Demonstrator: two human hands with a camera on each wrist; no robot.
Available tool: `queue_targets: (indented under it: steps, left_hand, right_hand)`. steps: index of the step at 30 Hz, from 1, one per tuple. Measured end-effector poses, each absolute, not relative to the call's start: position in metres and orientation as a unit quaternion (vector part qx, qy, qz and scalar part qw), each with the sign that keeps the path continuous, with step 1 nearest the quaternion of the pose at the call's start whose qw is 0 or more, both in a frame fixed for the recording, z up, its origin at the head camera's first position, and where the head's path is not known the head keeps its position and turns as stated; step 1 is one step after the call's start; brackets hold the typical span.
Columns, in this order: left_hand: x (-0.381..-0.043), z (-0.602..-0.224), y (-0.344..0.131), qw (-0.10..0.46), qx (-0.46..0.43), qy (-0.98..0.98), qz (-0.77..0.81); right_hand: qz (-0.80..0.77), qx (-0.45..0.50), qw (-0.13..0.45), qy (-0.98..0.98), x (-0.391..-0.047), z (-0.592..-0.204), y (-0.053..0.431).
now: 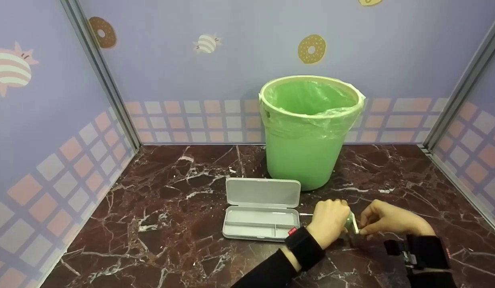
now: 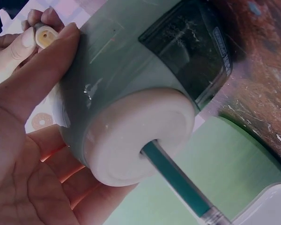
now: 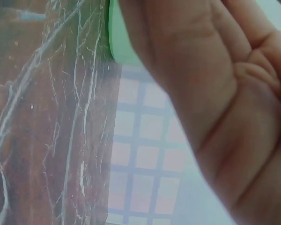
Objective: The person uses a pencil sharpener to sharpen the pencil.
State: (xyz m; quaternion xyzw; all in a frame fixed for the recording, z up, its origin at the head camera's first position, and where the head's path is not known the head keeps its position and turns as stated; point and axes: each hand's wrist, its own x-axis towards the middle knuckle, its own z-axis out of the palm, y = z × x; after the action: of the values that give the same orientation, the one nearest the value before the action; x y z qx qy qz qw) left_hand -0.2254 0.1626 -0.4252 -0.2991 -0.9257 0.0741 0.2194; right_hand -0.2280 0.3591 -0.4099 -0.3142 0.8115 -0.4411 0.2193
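My left hand (image 1: 329, 221) grips a green crank pencil sharpener (image 2: 112, 61) lying on its side, its dark see-through shavings bin showing in the left wrist view. Out of the hole in its pale round face (image 2: 122, 140) sticks a green pencil (image 2: 178, 180) with a metal end. In the head view the pencil points left, toward the case. At the sharpener's other end is a whitish crank arm (image 1: 354, 223). My right hand (image 1: 393, 220) pinches the crank's small knob (image 2: 46, 36) between thumb and fingers. Only the palm side of that hand fills the right wrist view.
A grey pencil case (image 1: 247, 232) lies with its lid up, just left of my left hand. Behind it stands a green bucket (image 1: 303, 152) lined with a clear bag. Patterned walls enclose the dark red marbled tabletop (image 1: 171, 248) at the back and sides.
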Motion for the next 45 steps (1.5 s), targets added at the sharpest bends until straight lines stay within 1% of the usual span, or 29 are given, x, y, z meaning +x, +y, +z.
queue_targets:
  steps: [10, 14, 21, 34, 37, 41, 45]
  left_hand:
    - [-0.223, -0.427, 0.164, 0.244, -0.293, -0.920, 0.086]
    - [-0.225, -0.427, 0.164, 0.238, -0.301, -0.919, 0.091]
    - [-0.227, -0.428, 0.165, 0.228, -0.309, -0.919, 0.089]
    - [-0.232, -0.425, 0.162, 0.208, -0.313, -0.923, 0.084]
    - [-0.235, -0.424, 0.160, 0.204, -0.316, -0.922, 0.087]
    - [-0.236, -0.424, 0.159, 0.198, -0.326, -0.921, 0.082]
    - [-0.234, -0.425, 0.159, 0.191, -0.337, -0.919, 0.077]
  right_hand:
    - [-0.428, -0.280, 0.166, 0.843, -0.221, -0.397, 0.359]
    - [-0.429, -0.274, 0.136, 0.850, -0.219, -0.395, 0.359]
    - [-0.432, -0.247, 0.099, 0.862, -0.216, -0.393, 0.360]
    - [-0.389, -0.225, -0.009, 0.893, -0.226, -0.393, 0.355]
    - [-0.377, -0.194, -0.042, 0.905, -0.232, -0.397, 0.351]
    - [-0.357, -0.151, -0.089, 0.917, -0.243, -0.413, 0.346]
    - [-0.347, -0.138, -0.081, 0.924, -0.249, -0.432, 0.344]
